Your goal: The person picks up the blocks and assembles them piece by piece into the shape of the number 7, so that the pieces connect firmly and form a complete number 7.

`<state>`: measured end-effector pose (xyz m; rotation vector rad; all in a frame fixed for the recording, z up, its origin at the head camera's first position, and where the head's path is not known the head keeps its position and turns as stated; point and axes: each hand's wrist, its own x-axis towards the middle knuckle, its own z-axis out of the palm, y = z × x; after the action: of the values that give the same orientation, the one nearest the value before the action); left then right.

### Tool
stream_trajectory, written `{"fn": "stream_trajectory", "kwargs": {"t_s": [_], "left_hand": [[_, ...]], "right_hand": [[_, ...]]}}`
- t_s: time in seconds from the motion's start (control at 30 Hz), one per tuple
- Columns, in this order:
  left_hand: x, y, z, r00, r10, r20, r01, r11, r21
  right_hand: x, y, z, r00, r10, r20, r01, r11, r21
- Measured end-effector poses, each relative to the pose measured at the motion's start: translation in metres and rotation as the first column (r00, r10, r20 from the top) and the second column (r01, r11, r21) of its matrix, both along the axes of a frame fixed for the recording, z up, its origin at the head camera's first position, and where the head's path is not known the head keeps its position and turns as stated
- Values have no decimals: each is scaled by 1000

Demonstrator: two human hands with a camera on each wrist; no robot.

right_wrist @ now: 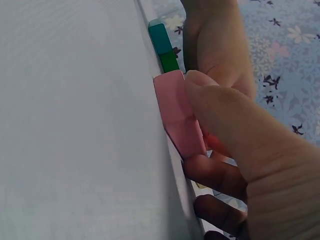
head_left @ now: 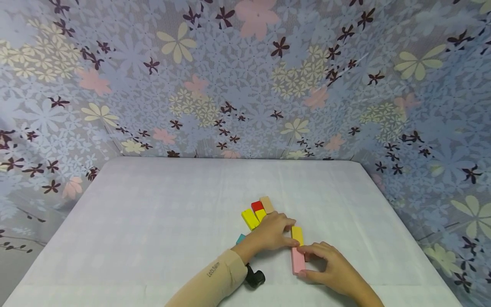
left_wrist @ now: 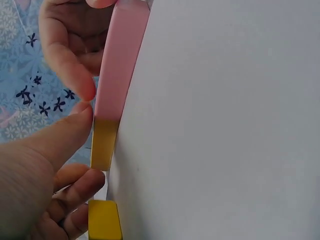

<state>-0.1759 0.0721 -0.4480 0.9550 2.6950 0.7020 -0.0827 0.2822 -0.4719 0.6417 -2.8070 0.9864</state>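
A pink block and a yellow block lie end to end on the table. My left hand pinches the yellow block lengthwise, thumb near the joint with the pink one and a fingertip at the far end. From the right, my right hand holds the pink block between thumb and index finger. In the left wrist view the pink block and yellow block touch in one line. The right wrist view shows the right thumb on the pink block; its far side is hidden.
Beyond the left hand sit a red block, a tan block and two yellow blocks, one partly covered. A teal block peeks out by the left wrist, with a green block beside it. Flowered cloth surrounds the white table.
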Motion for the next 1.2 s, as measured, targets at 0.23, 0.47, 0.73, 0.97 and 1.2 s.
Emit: {"fn": "stream_trajectory", "kwargs": {"t_s": [0.23,0.47,0.73,0.97,1.2], "left_hand": [[-4,-12,-3,1000,22,12,-22,999,50],[-7,-32,1,998,52,27,-54,996,73],[-11,-65,3,992,115,47,-119,988,96],[-14,-95,3,978,195,79,-202,975,89],[-16,-113,-3,966,248,68,-253,963,88]], "right_hand": [[-1,-2,-3,998,-17,-53,19,999,27],[-5,-3,-6,994,-14,-105,22,997,73],[-6,-5,-5,996,-78,-35,82,985,150],[-8,-8,-4,992,-122,27,114,971,209],[-7,-8,-2,993,-119,25,112,971,211]]}}
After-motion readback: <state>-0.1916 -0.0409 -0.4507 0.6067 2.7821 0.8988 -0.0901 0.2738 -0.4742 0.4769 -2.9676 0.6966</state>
